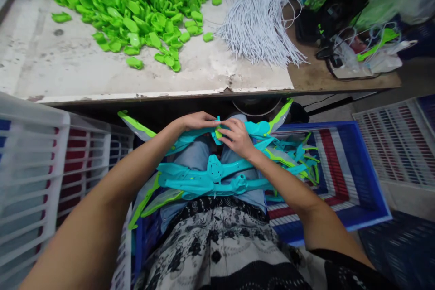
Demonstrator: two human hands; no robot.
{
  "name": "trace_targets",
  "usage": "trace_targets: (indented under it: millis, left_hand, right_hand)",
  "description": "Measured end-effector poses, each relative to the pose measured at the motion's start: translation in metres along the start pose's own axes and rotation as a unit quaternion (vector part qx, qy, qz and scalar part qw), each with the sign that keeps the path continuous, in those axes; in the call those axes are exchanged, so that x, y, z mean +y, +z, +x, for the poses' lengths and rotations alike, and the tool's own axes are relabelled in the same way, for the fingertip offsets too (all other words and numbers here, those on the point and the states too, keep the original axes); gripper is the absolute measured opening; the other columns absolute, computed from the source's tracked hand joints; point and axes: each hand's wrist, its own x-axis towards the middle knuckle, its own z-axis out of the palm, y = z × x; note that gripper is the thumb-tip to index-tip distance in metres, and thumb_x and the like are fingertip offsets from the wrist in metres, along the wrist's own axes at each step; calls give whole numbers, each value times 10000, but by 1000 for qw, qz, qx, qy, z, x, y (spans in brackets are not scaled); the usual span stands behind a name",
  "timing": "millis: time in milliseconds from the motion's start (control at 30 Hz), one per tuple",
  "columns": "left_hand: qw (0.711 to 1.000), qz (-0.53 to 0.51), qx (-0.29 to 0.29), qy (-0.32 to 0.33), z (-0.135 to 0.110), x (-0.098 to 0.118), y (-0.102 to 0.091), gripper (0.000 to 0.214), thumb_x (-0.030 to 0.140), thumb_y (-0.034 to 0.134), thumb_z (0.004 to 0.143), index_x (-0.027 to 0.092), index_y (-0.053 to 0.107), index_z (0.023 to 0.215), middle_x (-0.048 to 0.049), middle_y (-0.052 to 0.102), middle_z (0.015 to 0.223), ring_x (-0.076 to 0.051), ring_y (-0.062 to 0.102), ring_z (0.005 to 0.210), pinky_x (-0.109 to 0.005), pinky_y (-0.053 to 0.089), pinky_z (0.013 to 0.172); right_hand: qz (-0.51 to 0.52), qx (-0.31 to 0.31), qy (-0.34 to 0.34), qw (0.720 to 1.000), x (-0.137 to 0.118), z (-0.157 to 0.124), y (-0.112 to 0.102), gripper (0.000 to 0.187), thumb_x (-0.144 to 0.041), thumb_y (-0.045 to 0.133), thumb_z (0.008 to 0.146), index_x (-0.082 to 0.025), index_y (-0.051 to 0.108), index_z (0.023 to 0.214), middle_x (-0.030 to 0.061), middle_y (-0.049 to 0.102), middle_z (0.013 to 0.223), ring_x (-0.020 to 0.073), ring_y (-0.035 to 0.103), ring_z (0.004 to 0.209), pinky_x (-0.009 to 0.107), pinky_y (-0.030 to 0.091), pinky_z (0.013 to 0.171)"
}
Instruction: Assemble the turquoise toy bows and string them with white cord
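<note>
A teal and green plastic toy bow [190, 135] lies across my lap just below the table edge. My left hand [195, 121] is closed on its middle from the left. My right hand [238, 138] is closed on the same middle part, pinching a small green plastic piece [217, 134] against it. Two more teal bows [214, 176] rest on my lap nearer my body.
A pile of green plastic pieces [136, 4] and a bundle of white strings [261, 18] lie on the worn table [68, 68]. A blue crate [353, 176] at my right holds more bows [299, 158]. White crates [34, 167] stand at my left.
</note>
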Motion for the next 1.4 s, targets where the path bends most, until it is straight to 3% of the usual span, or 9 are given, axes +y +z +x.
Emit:
trace_targets:
  millis: [133, 267, 500, 633, 800, 900, 1000, 1200, 1400]
  left_hand:
    - [996, 90, 12, 2, 1, 4, 3, 459, 520, 746, 564, 142, 632, 798, 23, 571, 694, -125, 495, 652, -222, 348, 568]
    - [995, 98, 22, -21, 3, 6, 8, 409, 485, 723, 582, 155, 591, 784, 32, 547, 680, -126, 494, 632, -230, 348, 558]
    - [973, 216, 63, 59, -13, 3, 17, 497, 562, 654, 658, 149, 606, 930, 7, 606, 769, -159, 553, 705, -233, 387, 617]
    - [906, 370, 180, 102, -40, 6, 29, 495, 526, 573, 784, 220, 595, 1172, -60, 657, 974, -225, 609, 864, -266, 419, 697]
    - [796, 516, 295, 118, -58, -10, 41, 433, 275, 424, 891, 292, 536, 1309, -128, 588, 1189, -281, 578, 1004, -373, 451, 806]
    - [777, 543, 296, 115, -55, -28, 49, 471, 187, 407, 881, 316, 532, 1316, -157, 518, 1296, -323, 526, 1109, -444, 443, 873]
    - [775, 549, 294, 109, -52, -37, 56, 497, 202, 448, 877, 367, 487, 1343, -146, 429, 1399, -363, 433, 1231, -504, 429, 911]
    - [792, 541, 259, 116, -59, -32, 52, 524, 286, 517, 868, 309, 436, 1385, -174, 338, 1459, -382, 352, 1315, -531, 416, 959]
    - [807, 513, 235, 175, -53, -1, 37, 476, 354, 551, 849, 218, 503, 1303, -185, 359, 1443, -361, 333, 1338, -537, 361, 1038]
  right_hand:
    - [45, -24, 137, 989, -7, 7, -2, 523, -383, 745, 702, -212, 583, 1169, 76, 613, 1212, 261, 520, 1140, 453, 313, 1018]
    - [-1, -96, 185, 978, -11, 17, -4, 785, -399, 751, 683, -192, 422, 1365, 100, 608, 1206, 301, 509, 1122, 462, 324, 966]
    - [-55, -81, 84, 992, -14, 4, 0, 731, -499, 683, 750, -156, 450, 1352, 136, 573, 1210, 294, 482, 1106, 441, 322, 936]
    - [-18, 27, 31, 999, -9, 1, -37, 419, -451, 583, 846, -206, 597, 1185, 92, 610, 1158, 241, 493, 1109, 390, 356, 944]
    - [-127, 229, 166, 951, 69, 36, -123, 289, -300, 412, 921, -196, 682, 933, 90, 656, 937, 251, 534, 959, 420, 391, 897]
    - [-169, 210, 233, 934, 137, 69, -152, 271, -240, 442, 868, -147, 696, 847, 125, 658, 880, 258, 543, 910, 430, 418, 877]
    - [-176, 174, 273, 929, 177, 101, -153, 231, -218, 508, 812, -97, 697, 865, 172, 661, 917, 279, 557, 951, 448, 432, 884]
    - [-147, 125, 337, 921, 184, 129, -152, 227, -189, 562, 804, -33, 687, 912, 210, 661, 953, 319, 589, 1026, 492, 439, 903]
    - [-101, 108, 316, 937, 179, 75, -177, 63, -153, 660, 691, -121, 703, 723, 74, 661, 700, 268, 651, 847, 458, 488, 871]
